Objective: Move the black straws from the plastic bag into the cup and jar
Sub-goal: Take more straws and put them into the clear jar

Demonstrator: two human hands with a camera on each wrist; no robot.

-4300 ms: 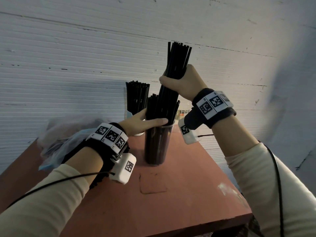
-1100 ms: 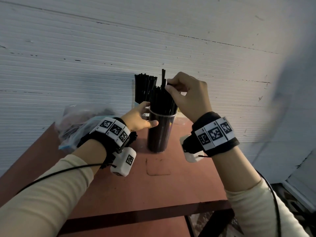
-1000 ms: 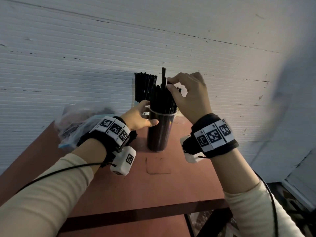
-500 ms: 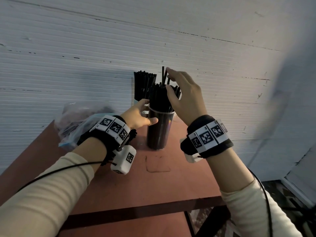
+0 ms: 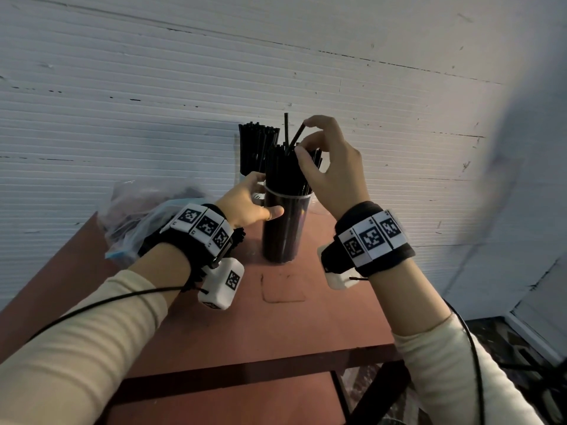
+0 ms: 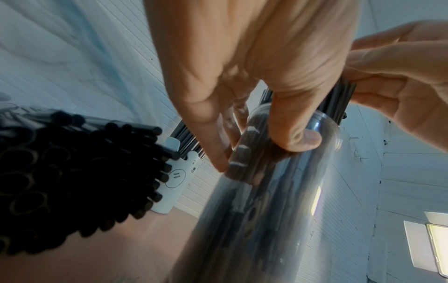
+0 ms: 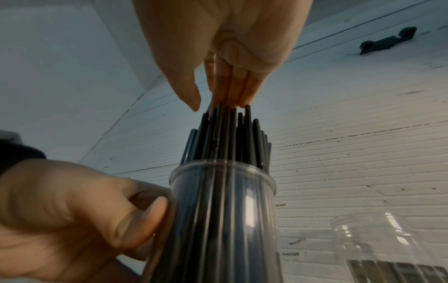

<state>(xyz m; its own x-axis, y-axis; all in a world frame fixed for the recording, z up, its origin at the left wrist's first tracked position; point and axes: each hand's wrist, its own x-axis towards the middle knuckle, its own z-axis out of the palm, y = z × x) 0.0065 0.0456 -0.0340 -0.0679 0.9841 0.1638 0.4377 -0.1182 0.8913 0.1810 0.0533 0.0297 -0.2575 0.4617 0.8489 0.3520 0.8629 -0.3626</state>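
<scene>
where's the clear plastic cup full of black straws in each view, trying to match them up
Head: the clear plastic cup of black straws stands at centre on the red-brown table, between both hands.
Left wrist: cup lower centre-right, tilted, thumb on its wall.
Right wrist: cup bottom centre, rim at mid-height.
Shared landmark: the left hand gripping the cup just below its rim.

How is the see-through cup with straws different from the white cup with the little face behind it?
The clear cup shows its black straws through its wall; the white cup hides them below its rim. The clear cup is gripped by the left hand, while the white cup stands untouched behind it. The right hand is over the clear cup's straws, where two stick up above the rest; the white cup's straws look level. Both hold upright black straws on the red table.
</scene>
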